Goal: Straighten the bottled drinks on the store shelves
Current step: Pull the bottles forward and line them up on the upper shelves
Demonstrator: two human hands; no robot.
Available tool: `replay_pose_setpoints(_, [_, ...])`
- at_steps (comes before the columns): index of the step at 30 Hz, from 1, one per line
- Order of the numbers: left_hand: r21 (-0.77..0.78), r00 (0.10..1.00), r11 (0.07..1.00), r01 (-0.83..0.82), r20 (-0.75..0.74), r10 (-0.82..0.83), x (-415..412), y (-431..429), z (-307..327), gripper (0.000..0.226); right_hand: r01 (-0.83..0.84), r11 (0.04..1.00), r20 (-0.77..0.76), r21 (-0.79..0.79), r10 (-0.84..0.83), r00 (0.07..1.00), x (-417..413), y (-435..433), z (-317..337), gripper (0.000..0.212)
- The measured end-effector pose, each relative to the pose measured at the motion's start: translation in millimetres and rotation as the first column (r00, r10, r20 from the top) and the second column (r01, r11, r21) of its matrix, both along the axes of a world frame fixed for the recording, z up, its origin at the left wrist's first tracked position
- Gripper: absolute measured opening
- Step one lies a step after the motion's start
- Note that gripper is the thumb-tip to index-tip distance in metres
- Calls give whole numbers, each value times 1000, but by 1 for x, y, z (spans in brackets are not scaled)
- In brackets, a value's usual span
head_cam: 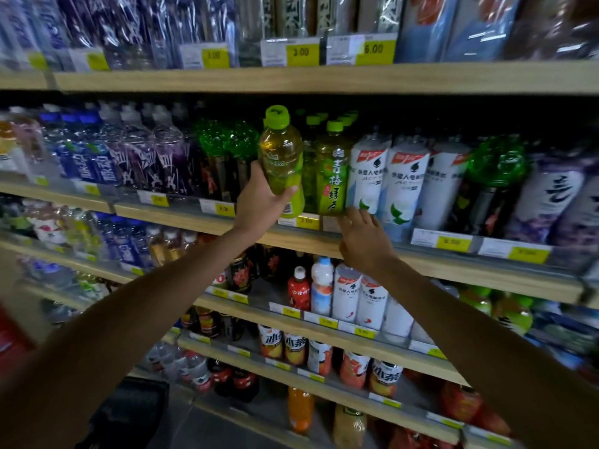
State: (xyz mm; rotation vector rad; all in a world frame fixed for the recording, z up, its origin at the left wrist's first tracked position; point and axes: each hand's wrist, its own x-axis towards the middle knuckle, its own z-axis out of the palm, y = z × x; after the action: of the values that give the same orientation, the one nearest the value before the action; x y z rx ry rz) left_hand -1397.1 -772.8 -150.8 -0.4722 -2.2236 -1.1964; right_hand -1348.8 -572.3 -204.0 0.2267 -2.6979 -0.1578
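Green-capped bottle (pixel 281 150): a yellow-green tea drink at the front of the middle shelf, held in front of its row. Its cap sits higher than the caps of the same drink behind it, and a barcode on the label faces the camera.
Left hand (pixel 262 202): wrapped round the lower half of the green-capped bottle, with the thumb lying across the front of the label.
Right hand (pixel 363 241): fingers loosely spread and holding nothing. The fingertips are at the shelf lip by the foot of the nearest white bottle; whether they touch it cannot be told.
Second tea bottle (pixel 330 176): upright, just right of the held one, with its green label facing forward.
White bottles (pixel 403 183): upright in a row just right of the tea, with red-topped labels facing forward.
Middle shelf (pixel 194 218): pale wood edge with a clear rail of yellow price tags (pixel 299 221).
Purple-labelled bottles (pixel 168 157): upright, left of the held bottle on the same shelf, blurred.
Lower shelves (pixel 324 338): more rows of drinks with red, white and orange labels.
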Motion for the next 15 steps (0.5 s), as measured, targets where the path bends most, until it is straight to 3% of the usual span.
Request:
replay_pose_setpoints(8, [60,998,998,29,45,-32,-11,36,-4,75,34,998,-2,-53,-34,999,5,18,-6,52])
replay_pose_setpoints(12, [109,997,994,3,78,-12,-17,45,-10,66,14,999,0,-50,-14,1000,3,21,-5,51])
replay_pose_setpoints(15, [56,995,997,-54,85,49,-22,47,-12,63,30,998,-14,-59,-31,999,2,18,-7,50])
